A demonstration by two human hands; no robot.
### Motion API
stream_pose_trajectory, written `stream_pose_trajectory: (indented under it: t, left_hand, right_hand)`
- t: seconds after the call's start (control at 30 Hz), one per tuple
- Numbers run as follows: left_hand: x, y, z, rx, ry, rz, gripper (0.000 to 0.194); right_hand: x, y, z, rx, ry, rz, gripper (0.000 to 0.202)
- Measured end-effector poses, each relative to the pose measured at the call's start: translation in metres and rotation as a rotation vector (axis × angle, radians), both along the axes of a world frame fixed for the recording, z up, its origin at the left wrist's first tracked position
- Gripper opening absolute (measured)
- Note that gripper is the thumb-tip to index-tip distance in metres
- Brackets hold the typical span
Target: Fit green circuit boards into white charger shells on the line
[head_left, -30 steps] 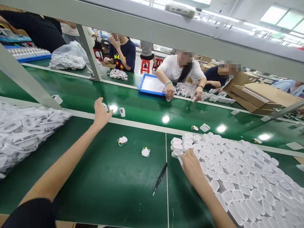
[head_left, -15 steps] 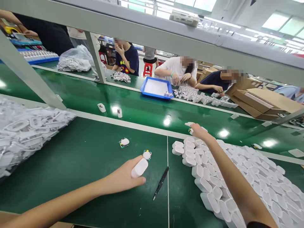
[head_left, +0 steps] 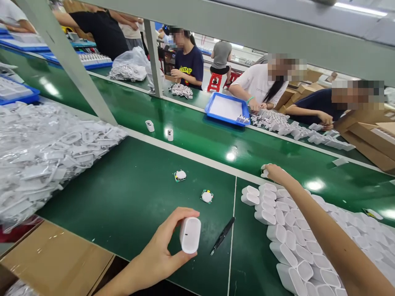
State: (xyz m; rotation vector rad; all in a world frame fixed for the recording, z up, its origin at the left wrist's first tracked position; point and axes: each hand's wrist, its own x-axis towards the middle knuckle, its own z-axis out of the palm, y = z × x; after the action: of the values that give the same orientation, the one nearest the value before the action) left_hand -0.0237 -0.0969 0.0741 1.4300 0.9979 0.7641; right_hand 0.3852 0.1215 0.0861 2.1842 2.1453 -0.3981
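Note:
My left hand (head_left: 160, 250) grips a white plastic housing (head_left: 190, 235), a rounded oblong shell with a small dark slot in its end face, just above the green bench. My right hand (head_left: 277, 173) reaches across to the belt, its fingers closed on a small circuit board with a white cover (head_left: 264, 171); the fingers hide part of it. On the bench lie two more boards with white pieces on top, a nearer board (head_left: 207, 196) and a farther board (head_left: 180, 176). Black tweezers (head_left: 222, 236) rest to the right of my left hand.
Many white housings (head_left: 290, 242) stand packed together on the right, beneath my right forearm. A bagged heap of white plastic parts (head_left: 61, 152) covers the left side. Two white shells (head_left: 170, 135) sit on the green belt (head_left: 203, 144). Several co-workers sit opposite, near a blue tray (head_left: 226, 109).
My left hand has drawn nearer with the housing and turned its end face towards me. My right hand has closed on the board at the belt. The view has shifted left and down.

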Motion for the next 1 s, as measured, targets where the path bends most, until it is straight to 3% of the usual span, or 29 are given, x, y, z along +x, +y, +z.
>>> stream_pose_trajectory:
  t: [0.1, 0.17, 0.23, 0.3, 0.4, 0.5, 0.6, 0.73, 1.0]
  left_hand:
    - [0.01, -0.005, 0.003, 0.079, -0.03, 0.069, 0.057]
    - [0.015, -0.007, 0.005, 0.147, -0.06, 0.102, 0.058]
    - [0.02, -0.01, 0.006, 0.198, -0.096, 0.115, 0.055]
    - [0.024, -0.012, 0.007, 0.22, -0.132, 0.114, 0.054]
    - [0.031, -0.016, 0.008, 0.236, -0.206, 0.091, 0.057]
    - [0.036, -0.022, 0.011, 0.248, -0.259, 0.056, 0.059]
    - [0.038, -0.026, 0.014, 0.271, -0.272, 0.02, 0.059]
    - [0.038, -0.028, 0.016, 0.305, -0.266, 0.024, 0.058]
    - [0.04, -0.03, 0.016, 0.33, -0.23, 0.079, 0.054]
  right_hand:
    - [-0.023, 0.0, 0.009, 0.086, 0.114, -0.006, 0.025]
    - [-0.044, -0.02, 0.018, 0.157, 0.216, -0.011, 0.024]
    - [-0.07, -0.06, 0.03, 0.236, 0.348, 0.002, 0.029]
    - [-0.1, -0.118, 0.045, 0.301, 0.512, 0.056, 0.034]
    - [-0.142, -0.204, 0.068, 0.439, 0.998, 0.346, 0.025]
    - [-0.169, -0.257, 0.075, 0.445, 1.039, 0.477, 0.033]
    - [-0.181, -0.274, 0.064, 0.535, 0.959, 0.428, 0.039]
    - [-0.189, -0.274, 0.048, 0.586, 0.907, 0.421, 0.042]
    - [-0.198, -0.276, 0.041, 0.656, 0.889, 0.418, 0.044]
